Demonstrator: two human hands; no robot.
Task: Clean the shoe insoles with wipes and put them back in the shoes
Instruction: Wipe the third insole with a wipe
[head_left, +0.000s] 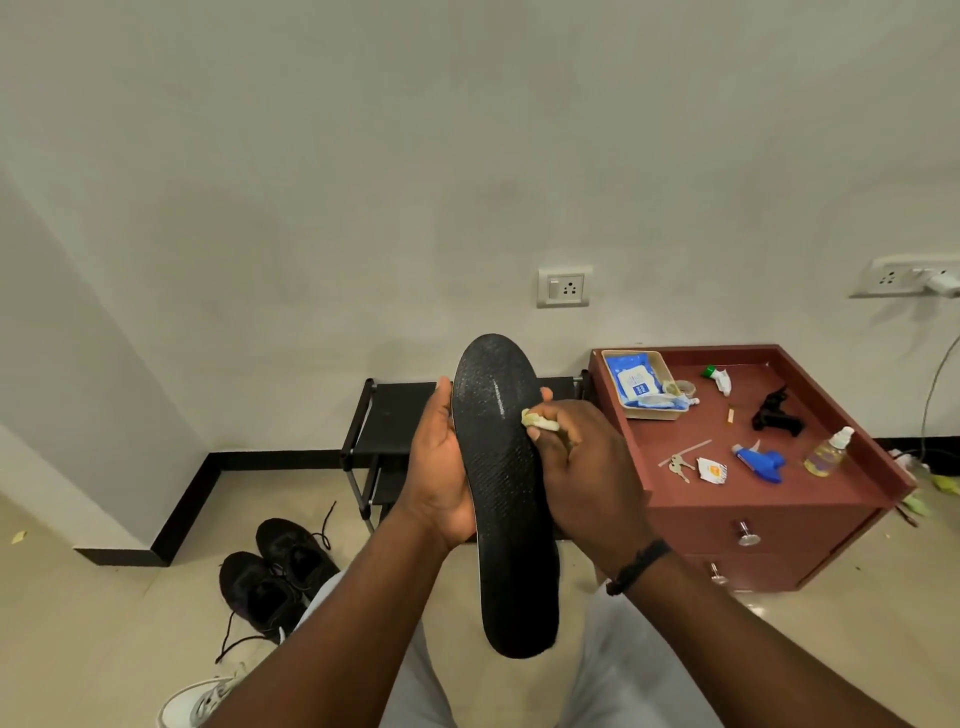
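Observation:
A long black insole (506, 519) stands upright in front of me, toe end up. My left hand (441, 467) grips its left edge, thumb at the front. My right hand (582, 462) pinches a crumpled pale yellow wipe (540, 420) and presses it against the insole's right side. Two black lace-up shoes (280, 571) sit side by side on the floor at the lower left. A blue pack of wipes (635, 381) lies in a beige tray (662, 364) on the red cabinet.
A red drawer cabinet (769, 519) at the right carries keys, a blue spray head (761, 460), a small spray bottle (828, 451) and a black object. A black shoe rack (387, 431) stands against the wall behind the insole. A white shoe (200, 701) lies bottom left.

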